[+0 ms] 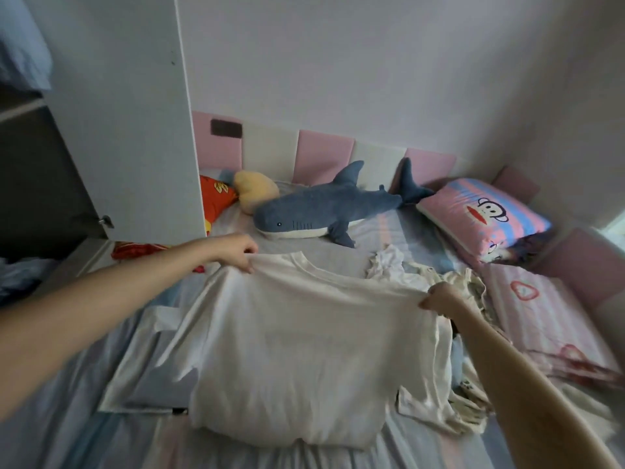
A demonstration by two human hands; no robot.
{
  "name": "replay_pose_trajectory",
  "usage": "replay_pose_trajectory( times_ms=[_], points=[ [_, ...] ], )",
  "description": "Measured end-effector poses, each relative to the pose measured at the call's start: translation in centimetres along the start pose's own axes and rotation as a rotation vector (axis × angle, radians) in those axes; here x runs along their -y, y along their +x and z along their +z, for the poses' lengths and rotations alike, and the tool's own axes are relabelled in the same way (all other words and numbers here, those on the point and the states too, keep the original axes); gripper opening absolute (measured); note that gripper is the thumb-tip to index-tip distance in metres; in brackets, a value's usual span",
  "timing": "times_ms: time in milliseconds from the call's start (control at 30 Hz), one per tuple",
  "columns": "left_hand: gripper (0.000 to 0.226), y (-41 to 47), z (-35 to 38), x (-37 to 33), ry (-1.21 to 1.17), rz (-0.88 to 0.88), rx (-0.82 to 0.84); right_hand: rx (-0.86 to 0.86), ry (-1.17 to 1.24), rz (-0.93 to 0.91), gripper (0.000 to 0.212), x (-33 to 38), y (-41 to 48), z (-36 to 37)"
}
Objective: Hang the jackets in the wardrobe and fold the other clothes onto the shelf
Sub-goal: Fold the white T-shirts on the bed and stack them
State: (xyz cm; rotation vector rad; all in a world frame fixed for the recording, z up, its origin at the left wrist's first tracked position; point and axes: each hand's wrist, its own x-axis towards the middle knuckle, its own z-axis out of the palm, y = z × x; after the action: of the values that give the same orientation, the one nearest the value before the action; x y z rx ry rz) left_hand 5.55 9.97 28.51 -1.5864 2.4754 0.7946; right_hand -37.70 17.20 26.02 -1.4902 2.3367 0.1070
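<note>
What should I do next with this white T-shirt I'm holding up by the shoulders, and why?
Probably lower the shoulders and lay it flat on the bed. Your left hand and right hand each pinch a shoulder of the white T-shirt, while its hem end rests bunched on the sheet, so it isn't spread for folding.

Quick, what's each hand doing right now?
Left hand: fingers pinch the white T-shirt at one shoulder.
Right hand: grips the T-shirt at the other shoulder.
</note>
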Motion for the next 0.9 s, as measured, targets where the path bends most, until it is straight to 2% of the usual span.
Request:
replay_pose_trajectory(
  times_ms=[67,167,200,267,367,500,567,700,767,900],
  points=[
    [0.029,2.1,-2.4,0.4,-0.047,-0.045,-0.257,-0.187,0.273,-0.007,0.029,1.5,1.9,-1.9],
    [0.018,3.8,-9.4,0.2,-0.137,-0.1,-0.67,-0.423,0.701,-0.021,0.026,5.0,3.9,-8.0],
    [0.024,4.2,-12.0,-0.1,-0.15,-0.101,-0.781,-0.464,0.789,-0.055,0.025,6.2,4.4,-10.6],
    [0.031,4.9,-16.7,-0.4,-0.167,-0.099,-0.922,-0.476,0.976,-0.136,0.016,8.3,5.4,-15.6],
    [0.027,5.7,-24.6,-1.9,-0.227,-0.077,-1.105,-0.505,1.276,-0.205,0.021,10.3,7.0,-23.5],
    [0.015,5.0,-31.3,-5.2,-0.303,0.0,-1.328,-0.68,1.402,-0.36,0.024,12.2,7.4,-30.5],
    [0.015,4.7,-31.8,-5.4,-0.248,0.014,-1.377,-0.735,1.371,-0.401,0.025,12.3,7.5,-31.0],
    [0.025,5.0,-29.1,-3.5,-0.055,0.001,-1.31,-0.771,1.2,-0.442,0.028,10.8,9.1,-27.8],
    [0.026,5.5,-25.5,-2.2,0.006,0.018,-1.219,-0.723,1.05,-0.402,0.021,9.4,10.4,-24.0],
    [0.032,7.4,-17.0,1.5,0.049,0.054,-1.005,-0.633,0.848,-0.323,0.025,7.2,11.7,-15.3]
  ],
)
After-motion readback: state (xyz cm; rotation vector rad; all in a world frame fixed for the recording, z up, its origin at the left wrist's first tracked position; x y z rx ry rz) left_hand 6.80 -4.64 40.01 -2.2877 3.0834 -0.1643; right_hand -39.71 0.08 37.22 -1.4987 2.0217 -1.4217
